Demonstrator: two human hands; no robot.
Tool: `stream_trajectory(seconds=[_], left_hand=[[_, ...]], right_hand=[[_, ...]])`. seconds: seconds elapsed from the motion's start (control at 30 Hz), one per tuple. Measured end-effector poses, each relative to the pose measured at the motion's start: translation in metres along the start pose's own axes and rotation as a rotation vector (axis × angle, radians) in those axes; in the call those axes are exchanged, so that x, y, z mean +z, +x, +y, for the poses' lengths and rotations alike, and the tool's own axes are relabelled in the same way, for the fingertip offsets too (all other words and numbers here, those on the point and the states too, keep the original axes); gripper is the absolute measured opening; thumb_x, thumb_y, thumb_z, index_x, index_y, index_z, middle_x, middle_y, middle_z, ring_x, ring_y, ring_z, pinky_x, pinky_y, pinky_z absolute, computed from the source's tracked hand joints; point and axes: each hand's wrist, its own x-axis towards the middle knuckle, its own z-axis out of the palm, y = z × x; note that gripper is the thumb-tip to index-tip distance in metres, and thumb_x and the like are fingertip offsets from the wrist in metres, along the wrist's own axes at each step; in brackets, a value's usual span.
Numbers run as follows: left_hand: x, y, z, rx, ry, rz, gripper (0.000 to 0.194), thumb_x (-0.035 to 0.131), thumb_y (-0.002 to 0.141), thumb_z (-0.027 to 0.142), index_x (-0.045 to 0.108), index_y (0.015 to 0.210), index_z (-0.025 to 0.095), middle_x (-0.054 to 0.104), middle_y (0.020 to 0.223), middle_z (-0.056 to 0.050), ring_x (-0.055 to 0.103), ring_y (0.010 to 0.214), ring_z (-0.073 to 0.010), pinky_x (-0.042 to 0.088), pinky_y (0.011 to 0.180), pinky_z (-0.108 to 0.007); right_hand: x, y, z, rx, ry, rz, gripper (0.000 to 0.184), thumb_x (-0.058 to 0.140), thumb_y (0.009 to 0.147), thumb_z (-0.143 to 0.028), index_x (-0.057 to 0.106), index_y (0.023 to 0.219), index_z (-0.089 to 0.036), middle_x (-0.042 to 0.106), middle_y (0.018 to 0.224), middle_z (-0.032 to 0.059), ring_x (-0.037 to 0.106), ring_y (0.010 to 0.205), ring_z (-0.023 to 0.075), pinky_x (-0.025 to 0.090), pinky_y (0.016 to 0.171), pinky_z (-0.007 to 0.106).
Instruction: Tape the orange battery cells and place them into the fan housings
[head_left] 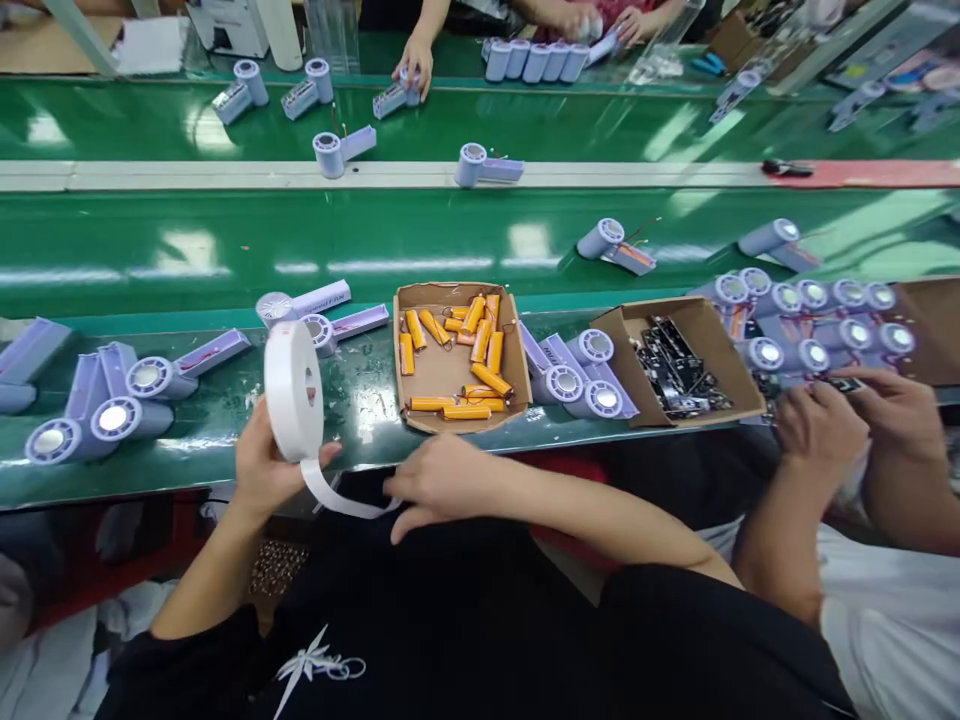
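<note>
My left hand (262, 468) grips a white roll of tape (293, 390), held upright just above the near edge of the green bench (187, 455). A loose strip of the tape (341, 500) curves down from the roll to my right hand (439, 480), whose fingers pinch its free end over my black shirt. Just beyond my right hand stands a small cardboard tray (452, 372) with several orange batteries (480, 345) in it.
Lilac fan housings (112, 400) lie left of the roll and more (577, 375) sit right of the tray. A cardboard box of black circuit boards (679, 360) stands further right. A co-worker's hands (840, 420) work at the right; another person's hand (414, 62) reaches across the far bench.
</note>
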Motion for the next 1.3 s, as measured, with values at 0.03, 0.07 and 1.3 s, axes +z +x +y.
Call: stream_trajectory(seconds=[0.03,0.07,1.3], left_hand=[[0.004,0.0,0.001,0.02,-0.011,0.032,0.055,0.085,0.094,0.052,0.063,0.138,0.028,0.075,0.125,-0.01,0.074,0.118,-0.0338,0.064,0.096,-0.052],[0.008,0.0,0.002,0.042,-0.007,0.051,0.053,0.085,0.094,0.053,0.065,0.135,0.027,0.075,0.125,-0.01,0.074,0.119,-0.034,0.065,0.094,-0.051],[0.021,-0.014,0.036,0.292,0.229,-0.129,0.065,0.087,0.085,0.02,0.071,0.145,0.037,0.079,0.118,-0.009,0.056,0.132,-0.0368,0.054,0.11,-0.055]], right_hand=[[-0.011,-0.002,0.015,0.096,-0.057,0.067,0.041,0.067,0.107,-0.061,0.084,0.108,-0.023,0.086,0.097,0.0094,0.078,0.089,0.0247,0.044,0.068,0.031],[-0.024,-0.004,0.031,0.21,-0.106,0.15,0.041,0.066,0.109,-0.059,0.083,0.113,-0.023,0.086,0.103,0.0114,0.077,0.096,0.0268,0.047,0.073,0.032],[-0.039,-0.023,0.053,0.245,1.092,0.793,0.063,0.104,0.065,-0.064,0.067,0.096,-0.024,0.081,0.093,0.0022,0.083,0.091,0.0231,0.071,0.083,0.036]])
